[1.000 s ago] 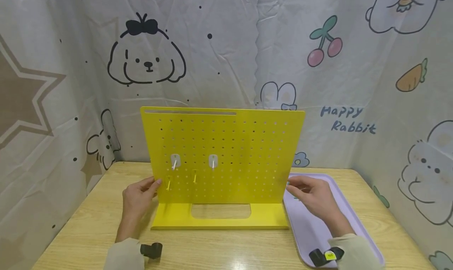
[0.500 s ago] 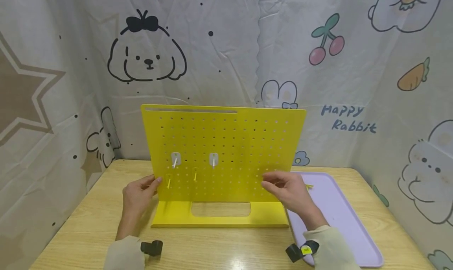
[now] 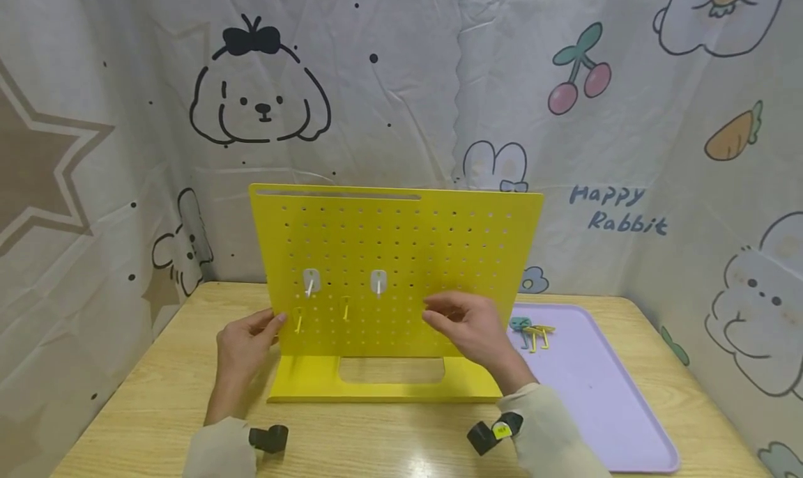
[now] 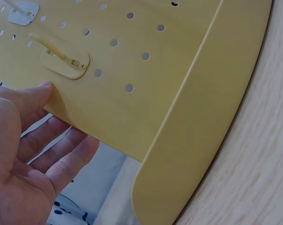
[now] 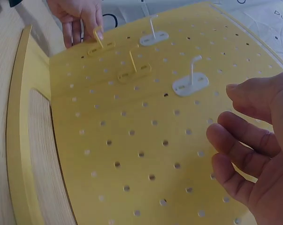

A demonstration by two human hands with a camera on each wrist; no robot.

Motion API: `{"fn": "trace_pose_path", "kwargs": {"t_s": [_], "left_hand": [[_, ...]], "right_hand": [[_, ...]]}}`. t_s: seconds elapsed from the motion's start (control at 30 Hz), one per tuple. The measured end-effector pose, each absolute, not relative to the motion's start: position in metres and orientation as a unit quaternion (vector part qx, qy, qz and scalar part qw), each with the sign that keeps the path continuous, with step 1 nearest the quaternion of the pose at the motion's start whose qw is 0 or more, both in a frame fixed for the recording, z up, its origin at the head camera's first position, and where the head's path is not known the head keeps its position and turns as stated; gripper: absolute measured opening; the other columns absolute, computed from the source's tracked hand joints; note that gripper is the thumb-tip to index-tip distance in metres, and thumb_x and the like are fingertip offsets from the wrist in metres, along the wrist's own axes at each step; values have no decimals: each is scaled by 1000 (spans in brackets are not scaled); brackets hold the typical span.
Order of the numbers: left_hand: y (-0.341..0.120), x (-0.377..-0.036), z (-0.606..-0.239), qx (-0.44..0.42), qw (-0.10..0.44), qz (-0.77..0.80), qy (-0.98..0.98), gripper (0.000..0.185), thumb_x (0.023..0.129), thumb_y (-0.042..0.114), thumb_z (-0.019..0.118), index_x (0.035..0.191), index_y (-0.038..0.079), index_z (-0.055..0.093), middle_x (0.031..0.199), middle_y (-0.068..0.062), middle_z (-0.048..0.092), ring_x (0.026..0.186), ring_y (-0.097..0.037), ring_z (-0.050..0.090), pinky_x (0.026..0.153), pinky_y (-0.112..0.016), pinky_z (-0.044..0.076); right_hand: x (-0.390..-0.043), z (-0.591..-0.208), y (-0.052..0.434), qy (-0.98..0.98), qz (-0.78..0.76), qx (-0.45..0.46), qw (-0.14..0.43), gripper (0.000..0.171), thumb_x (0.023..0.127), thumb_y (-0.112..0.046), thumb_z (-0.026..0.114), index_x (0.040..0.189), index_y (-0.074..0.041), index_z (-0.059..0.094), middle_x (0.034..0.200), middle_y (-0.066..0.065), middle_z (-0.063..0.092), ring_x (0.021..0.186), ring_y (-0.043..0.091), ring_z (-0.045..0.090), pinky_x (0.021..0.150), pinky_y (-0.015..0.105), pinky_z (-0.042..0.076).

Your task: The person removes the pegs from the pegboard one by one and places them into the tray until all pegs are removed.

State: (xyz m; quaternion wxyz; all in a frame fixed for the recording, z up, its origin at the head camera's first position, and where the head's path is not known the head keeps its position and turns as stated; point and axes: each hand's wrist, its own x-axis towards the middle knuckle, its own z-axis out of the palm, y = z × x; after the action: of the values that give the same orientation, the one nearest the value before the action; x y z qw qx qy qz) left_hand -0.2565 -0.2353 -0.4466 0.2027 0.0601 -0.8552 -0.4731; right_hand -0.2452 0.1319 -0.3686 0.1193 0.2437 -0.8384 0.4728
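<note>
A yellow pegboard stands upright on its base on the wooden table, in front of a cartoon-printed curtain. The left hand holds the board's lower left edge, thumb on the front face and fingers behind it (the left wrist view shows this plainly). Just beside that thumb sits a yellow hook; a second yellow hook is a little to its right, and two white hooks hang in the row above.

The right hand hovers in front of the board's lower middle, fingers loosely curled and, in the right wrist view, holding nothing, not touching the panel.

To the right of the board lies a lilac tray, touching the base's corner, with a small cluster of loose hooks at its far end, yellow ones and a teal one.
</note>
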Motion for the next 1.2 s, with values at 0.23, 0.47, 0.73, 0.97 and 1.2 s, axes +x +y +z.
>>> {"fn": "trace_pose_path", "kwargs": {"t_s": [0.23, 0.47, 0.73, 0.97, 1.2], "left_hand": [[-235, -256, -447, 63, 203, -462, -861, 41, 96, 35, 69, 122, 3, 72, 101, -17, 74, 83, -28, 73, 69, -27, 60], [-237, -255, -447, 65, 203, -461, -861, 40, 97, 35, 69, 121, 3, 72, 101, -16, 74, 83, -28, 73, 68, -24, 59], [-236, -255, -446, 56, 201, -474, -856, 40, 97, 34, 69, 120, 3, 72, 101, -17, 74, 84, -29, 73, 67, -23, 59], [-233, -255, -445, 60, 204, -474, -854, 37, 96, 31, 70, 119, 3, 73, 100, -16, 74, 83, -30, 73, 64, -18, 57], [-235, -255, -445, 57, 206, -478, -852, 37, 96, 31, 70, 119, 2, 72, 100, -17, 74, 84, -30, 73, 64, -19, 57]], "right_hand": [[-252, -366, 110, -825, 494, 256, 98, 26, 95, -19, 72, 116, -4, 73, 103, 2, 73, 84, 15, 68, 74, 34, 58], [-257, -367, 89, -811, 504, 281, 96, 24, 95, -15, 71, 115, -2, 72, 100, 4, 74, 81, 16, 67, 71, 32, 58], [-263, -369, 69, -804, 514, 281, 101, 24, 94, -14, 73, 116, -4, 73, 94, 2, 73, 79, 15, 67, 70, 31, 59], [-266, -370, 63, -806, 515, 265, 120, 17, 96, -14, 70, 108, -4, 76, 97, 1, 74, 79, 12, 67, 68, 30, 58], [-265, -370, 61, -790, 537, 268, 124, 15, 96, -12, 70, 105, -2, 77, 94, 3, 75, 77, 14, 67, 67, 29, 58]]}}
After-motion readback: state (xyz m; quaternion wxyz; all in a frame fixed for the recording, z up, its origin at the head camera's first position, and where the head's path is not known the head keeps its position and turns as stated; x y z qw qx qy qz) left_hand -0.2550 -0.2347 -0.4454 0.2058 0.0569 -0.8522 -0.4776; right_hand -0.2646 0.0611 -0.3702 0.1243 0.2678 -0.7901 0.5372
